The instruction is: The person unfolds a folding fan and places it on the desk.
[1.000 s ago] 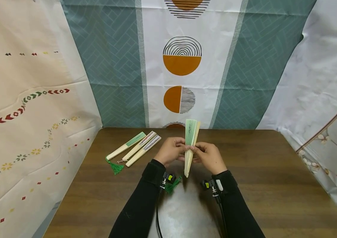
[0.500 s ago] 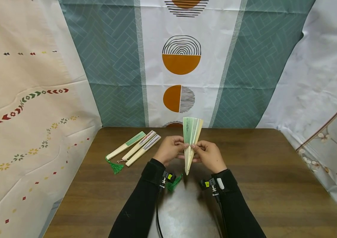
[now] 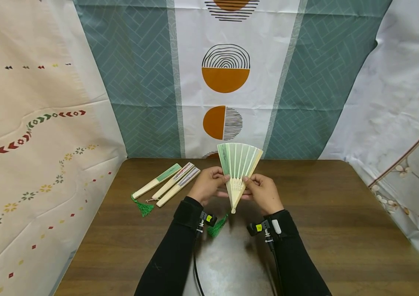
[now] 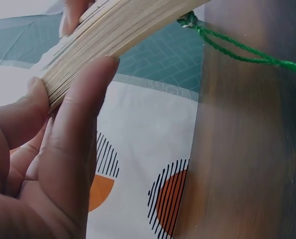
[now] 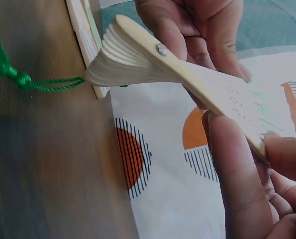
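Observation:
A pale green folding fan (image 3: pixel 240 162) stands partly spread between the two hands, its ribs narrowing to a riveted end that points down toward the person. The left hand (image 3: pixel 208 186) pinches the fan's left edge with the thumb in front. On the opposite edge, the right hand (image 3: pixel 264 192) pinches the outer rib between thumb and fingers. From the riveted end hangs a green tassel (image 3: pixel 217 226) on a cord. In the left wrist view the stacked ribs (image 4: pixel 103 37) lie between thumb and fingers. The right wrist view shows the metal rivet (image 5: pixel 161 49) and the fanned rib ends.
Three folded fans lie side by side at the table's back left: a green one (image 3: pixel 157 181) with a green tassel (image 3: pixel 145 208), and two paler ones (image 3: pixel 173 181). The brown wooden table (image 3: pixel 328 230) meets a hanging patterned cloth (image 3: pixel 150 94) behind.
The fan has spread from a narrow wedge into a wider one as the two hands moved slightly apart. The three folded fans have stayed where they were.

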### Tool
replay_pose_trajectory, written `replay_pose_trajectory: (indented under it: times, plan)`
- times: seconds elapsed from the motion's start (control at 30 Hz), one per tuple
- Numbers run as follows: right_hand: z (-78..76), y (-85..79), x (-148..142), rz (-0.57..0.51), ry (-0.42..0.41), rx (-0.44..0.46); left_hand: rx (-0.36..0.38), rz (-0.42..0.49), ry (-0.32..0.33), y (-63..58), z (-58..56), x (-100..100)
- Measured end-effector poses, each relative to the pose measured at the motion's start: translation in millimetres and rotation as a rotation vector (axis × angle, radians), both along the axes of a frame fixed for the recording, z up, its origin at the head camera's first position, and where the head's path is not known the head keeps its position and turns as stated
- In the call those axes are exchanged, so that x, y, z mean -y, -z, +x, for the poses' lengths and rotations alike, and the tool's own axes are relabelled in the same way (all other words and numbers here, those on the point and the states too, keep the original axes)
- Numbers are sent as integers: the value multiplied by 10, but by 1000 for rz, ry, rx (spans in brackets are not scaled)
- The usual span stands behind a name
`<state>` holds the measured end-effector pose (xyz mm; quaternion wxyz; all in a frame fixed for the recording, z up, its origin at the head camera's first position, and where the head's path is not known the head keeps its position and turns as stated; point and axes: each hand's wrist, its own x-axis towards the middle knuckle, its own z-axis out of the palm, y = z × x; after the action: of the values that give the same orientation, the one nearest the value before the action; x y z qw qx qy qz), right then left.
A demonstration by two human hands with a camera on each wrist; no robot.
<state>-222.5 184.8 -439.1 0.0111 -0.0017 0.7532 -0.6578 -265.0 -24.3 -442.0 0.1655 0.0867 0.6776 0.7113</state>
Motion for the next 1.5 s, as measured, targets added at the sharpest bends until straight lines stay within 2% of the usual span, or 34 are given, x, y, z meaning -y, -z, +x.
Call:
replay_pose_trajectory:
  times: [0.3,0.8,1.17,1.5]
  plan:
    - [-5,-16,-3,-94,57,36,33,113,-44,-1,-37,27]
    - [-23,7,-28,-235,87,35,25,204,-127,4,-40,48]
    - [-47,8,-56,-274,96,41,31,258,-193,35,-46,61]
    - [-44,-3,-67,-354,163,37,35,341,-255,25,-53,18]
